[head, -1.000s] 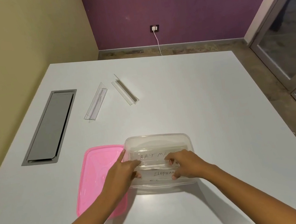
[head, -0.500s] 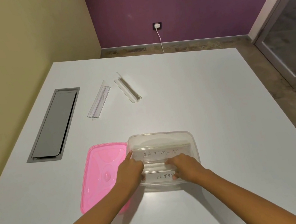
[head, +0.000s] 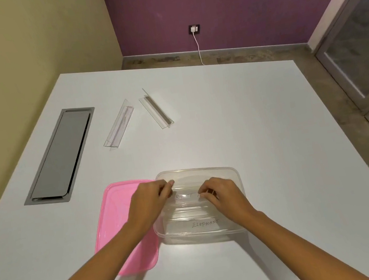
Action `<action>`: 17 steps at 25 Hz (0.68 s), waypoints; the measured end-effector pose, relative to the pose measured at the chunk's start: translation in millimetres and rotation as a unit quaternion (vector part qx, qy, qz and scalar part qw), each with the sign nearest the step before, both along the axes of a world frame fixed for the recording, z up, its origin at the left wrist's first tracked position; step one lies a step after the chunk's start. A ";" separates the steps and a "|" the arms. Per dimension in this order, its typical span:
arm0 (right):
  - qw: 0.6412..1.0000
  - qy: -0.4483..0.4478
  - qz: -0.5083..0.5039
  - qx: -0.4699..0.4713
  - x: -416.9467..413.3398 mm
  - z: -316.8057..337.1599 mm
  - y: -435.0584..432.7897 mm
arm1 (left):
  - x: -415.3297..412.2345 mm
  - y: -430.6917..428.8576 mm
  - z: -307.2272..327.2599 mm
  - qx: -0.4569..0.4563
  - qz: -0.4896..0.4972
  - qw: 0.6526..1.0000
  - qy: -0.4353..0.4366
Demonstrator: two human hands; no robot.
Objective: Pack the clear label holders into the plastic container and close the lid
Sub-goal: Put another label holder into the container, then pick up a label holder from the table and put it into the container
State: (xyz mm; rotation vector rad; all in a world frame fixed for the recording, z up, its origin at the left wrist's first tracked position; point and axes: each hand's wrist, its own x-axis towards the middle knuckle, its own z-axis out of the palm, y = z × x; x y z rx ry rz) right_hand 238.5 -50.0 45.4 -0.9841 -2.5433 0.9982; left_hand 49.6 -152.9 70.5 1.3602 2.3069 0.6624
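Note:
A clear plastic container [head: 244,225] sits near the table's front edge. Inside lie clear label holders; the near one [head: 203,223] reads ELEPHANT. My left hand [head: 150,199] and my right hand [head: 221,190] pinch the two ends of the far label holder [head: 187,196] inside the container, partly covering its writing. The pink lid [head: 115,212] lies flat to the container's left, under my left forearm. Two more clear label holders rest farther back on the table, one [head: 119,123] to the left and one [head: 156,108] to the right.
A grey cable hatch [head: 60,156] is set into the white table [head: 260,128] at the left. A yellow wall runs along the left side. A white cable lies on the floor at the right, near glass doors.
Both hands have shifted from the middle of the container toward its far side, onto the far label holder. The ELEPHANT holder is now uncovered.

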 end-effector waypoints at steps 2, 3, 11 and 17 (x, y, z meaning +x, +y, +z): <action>0.997 0.032 -0.041 0.059 -12.2 -1.7 6.5 | -25.7 13.5 0.2 0.066 0.082 0.994 -0.043; 0.993 0.040 -0.062 0.089 -18.4 -3.4 10.7 | -39.7 21.4 -1.8 0.086 0.122 0.987 -0.054; 0.994 -0.079 0.009 0.070 -57.8 -15.0 54.7 | -166.3 89.3 -34.7 0.008 0.356 0.934 -0.037; 0.982 -0.155 0.105 0.006 -63.7 -5.9 71.9 | -207.0 122.2 -53.4 -0.087 0.328 0.939 -0.062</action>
